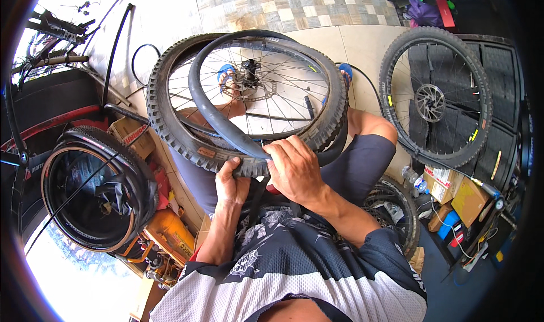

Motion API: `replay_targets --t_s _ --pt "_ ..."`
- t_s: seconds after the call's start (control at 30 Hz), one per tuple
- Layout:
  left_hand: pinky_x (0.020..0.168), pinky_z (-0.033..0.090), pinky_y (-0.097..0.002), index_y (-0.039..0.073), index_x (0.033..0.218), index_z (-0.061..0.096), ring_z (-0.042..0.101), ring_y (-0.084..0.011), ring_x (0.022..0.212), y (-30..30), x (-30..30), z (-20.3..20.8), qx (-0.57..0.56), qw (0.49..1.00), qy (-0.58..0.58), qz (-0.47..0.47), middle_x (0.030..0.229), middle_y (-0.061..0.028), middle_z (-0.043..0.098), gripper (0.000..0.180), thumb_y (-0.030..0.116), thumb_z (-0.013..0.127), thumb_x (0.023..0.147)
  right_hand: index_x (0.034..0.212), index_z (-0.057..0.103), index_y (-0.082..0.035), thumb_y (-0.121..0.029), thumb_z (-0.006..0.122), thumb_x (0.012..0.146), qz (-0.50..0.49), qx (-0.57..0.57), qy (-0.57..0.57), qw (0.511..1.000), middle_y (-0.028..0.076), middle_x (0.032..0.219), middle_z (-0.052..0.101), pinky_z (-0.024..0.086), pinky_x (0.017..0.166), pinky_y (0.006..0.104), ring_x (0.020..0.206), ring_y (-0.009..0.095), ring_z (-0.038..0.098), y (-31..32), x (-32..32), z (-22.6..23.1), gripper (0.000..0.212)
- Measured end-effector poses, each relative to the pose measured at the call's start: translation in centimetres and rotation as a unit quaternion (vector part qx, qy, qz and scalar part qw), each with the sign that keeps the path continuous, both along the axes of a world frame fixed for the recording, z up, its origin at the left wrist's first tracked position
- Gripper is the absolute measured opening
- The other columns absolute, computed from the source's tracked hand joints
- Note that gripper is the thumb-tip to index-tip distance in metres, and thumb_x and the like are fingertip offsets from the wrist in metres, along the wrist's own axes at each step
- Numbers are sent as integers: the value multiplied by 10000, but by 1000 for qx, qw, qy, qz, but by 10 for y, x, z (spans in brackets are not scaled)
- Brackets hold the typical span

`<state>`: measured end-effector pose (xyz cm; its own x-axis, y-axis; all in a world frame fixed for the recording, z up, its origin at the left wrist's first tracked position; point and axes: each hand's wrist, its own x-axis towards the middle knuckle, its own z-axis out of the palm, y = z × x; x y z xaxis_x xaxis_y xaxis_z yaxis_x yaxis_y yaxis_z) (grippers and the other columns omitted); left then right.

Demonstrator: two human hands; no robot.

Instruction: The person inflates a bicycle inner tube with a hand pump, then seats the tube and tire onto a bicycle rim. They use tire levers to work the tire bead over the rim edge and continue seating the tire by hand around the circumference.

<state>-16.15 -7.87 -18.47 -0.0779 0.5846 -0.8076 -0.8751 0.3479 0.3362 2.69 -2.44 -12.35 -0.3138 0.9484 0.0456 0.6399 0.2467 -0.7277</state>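
A bicycle wheel with a knobby black tire (161,104) rests across my lap, its spokes and hub (250,74) facing up. A grey-black inner tube (214,117) loops over the wheel, partly lying on the tire at the far side and crossing the spokes on the left. My left hand (231,185) grips the near edge of the tire, thumb on the sidewall and the other fingers mostly hidden beneath. Just right of it, my right hand (296,169) is closed on the near part of the inner tube, at the tire's inner edge. Its fingertips are partly hidden.
Another wheel (387,78) leans against dark panels at the right. Below it are a plastic bottle (418,181), cardboard boxes (470,200) and tools. At the left stand several stacked tires (50,177), a cardboard box (129,134) and an orange container (171,231).
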Motion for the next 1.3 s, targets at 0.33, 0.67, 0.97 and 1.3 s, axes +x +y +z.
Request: replay_targets --t_s 0.33,0.67,0.97,1.3 --pt "1098 532 -470 -18 1326 576 687 -279 1152 -7 -4 -6 -7 1000 -7 -11 1238 -127 693 406 -27 600 921 1073 690 -40 -67 710 863 1 -5 -30 1000 66 988 661 529 872 413 951 264 620 -8 -4 -5 212" --pt "1094 538 -485 -13 1340 576 684 -282 1164 -8 -3 -8 -4 1000 6 -4 1252 -128 690 422 -41 594 919 1111 681 -52 -35 769 794 -10 -24 -20 999 84 1063 660 525 923 438 1011 300 621 -9 -6 -13 329" --pt "1108 530 -492 -11 1356 567 676 -292 1191 -8 -4 -9 -13 1000 1 -6 1279 -135 686 438 -31 597 920 1022 576 -63 -116 779 835 -5 -78 -52 996 121 999 593 540 864 440 985 319 617 6 -5 -12 282" --pt "1037 579 -472 -27 1269 599 717 -296 1083 -8 -9 -20 0 1000 11 -23 1177 -131 712 362 -28 592 908 1109 611 -58 -244 805 854 35 -112 -108 987 120 1062 624 546 926 477 1059 326 638 16 -8 -26 371"
